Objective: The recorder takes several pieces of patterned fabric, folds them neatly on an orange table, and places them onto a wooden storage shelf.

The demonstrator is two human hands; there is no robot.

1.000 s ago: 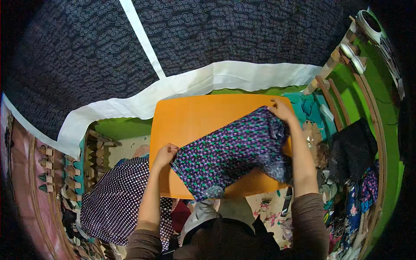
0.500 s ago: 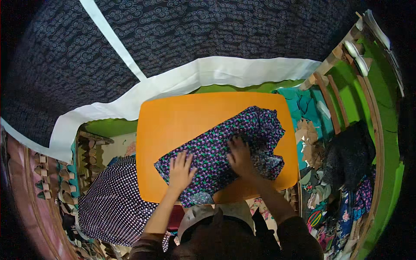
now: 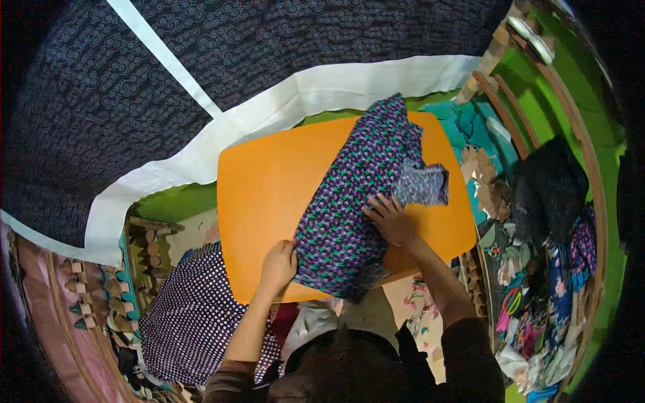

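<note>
A dark floral garment (image 3: 353, 191) in purple and green lies slantwise over the orange tabletop (image 3: 262, 188). Its upper end reaches past the table's far edge, and the lower end hangs by the near edge, blurred. A paler, greyish piece of the garment, like a short sleeve, sticks out on the right. At the cloth's lower left edge, my left hand (image 3: 278, 266) has its fingers closed on the fabric. My right hand (image 3: 393, 220) rests with fingers spread on the garment's right side, just below the pale piece.
White-dotted black cloth (image 3: 201, 316) is heaped left of the table. A dark patterned curtain (image 3: 322, 40) with a white border hangs beyond it. On the right stand wooden rails (image 3: 500, 107), a black cloth (image 3: 547, 191) and a pile of mixed fabrics (image 3: 517, 302).
The garment has turned steeper, its upper end swinging away from me past the far edge. My left hand went from lying flat to gripping the cloth's edge; my right hand shifted slightly right.
</note>
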